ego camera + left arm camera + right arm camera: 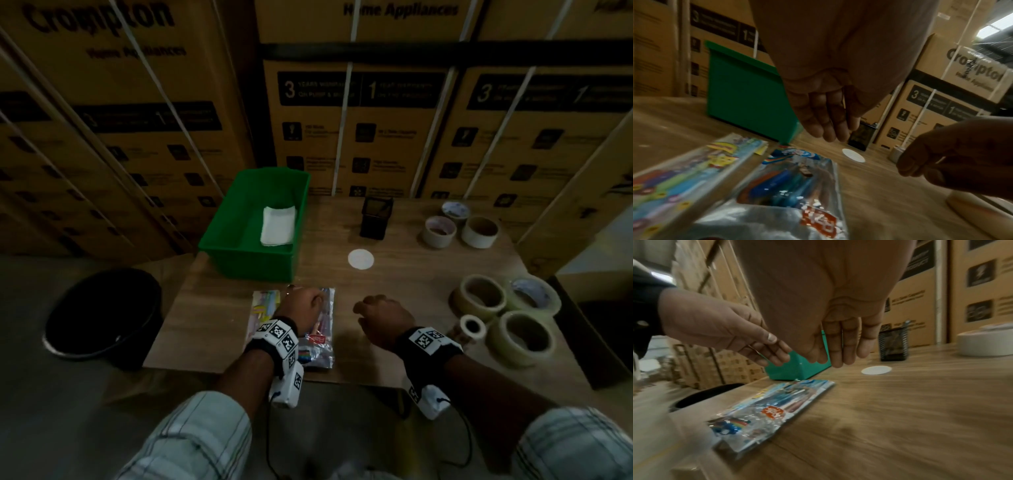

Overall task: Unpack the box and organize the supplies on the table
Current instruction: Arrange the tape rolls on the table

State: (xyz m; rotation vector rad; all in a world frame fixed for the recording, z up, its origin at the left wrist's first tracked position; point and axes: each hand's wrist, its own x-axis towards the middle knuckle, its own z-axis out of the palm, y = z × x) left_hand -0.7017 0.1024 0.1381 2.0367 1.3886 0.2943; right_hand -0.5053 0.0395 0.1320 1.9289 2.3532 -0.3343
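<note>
Black bin (102, 315) on floor far left; green box (239, 246) at table's (394, 308) back-left w/ white folded sheet (278, 225) inside; two clear packets (317, 342) flat near front edge; left hand (301, 308) over them, fingers straight, holding nothing; right hand (383, 317) beside, relaxed, nothing in it; tape rolls (479, 298) grouped on right.

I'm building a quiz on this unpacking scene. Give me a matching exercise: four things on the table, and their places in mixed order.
Things:
1. white cloth
2. black pen holder
3. tape rolls
4. plastic packets

Places:
A. right side of the table
B. under the left hand
C. inside the green bin
D. at the table's far edge, right of the bin

Pairs: 1-C, 2-D, 3-A, 4-B
</note>
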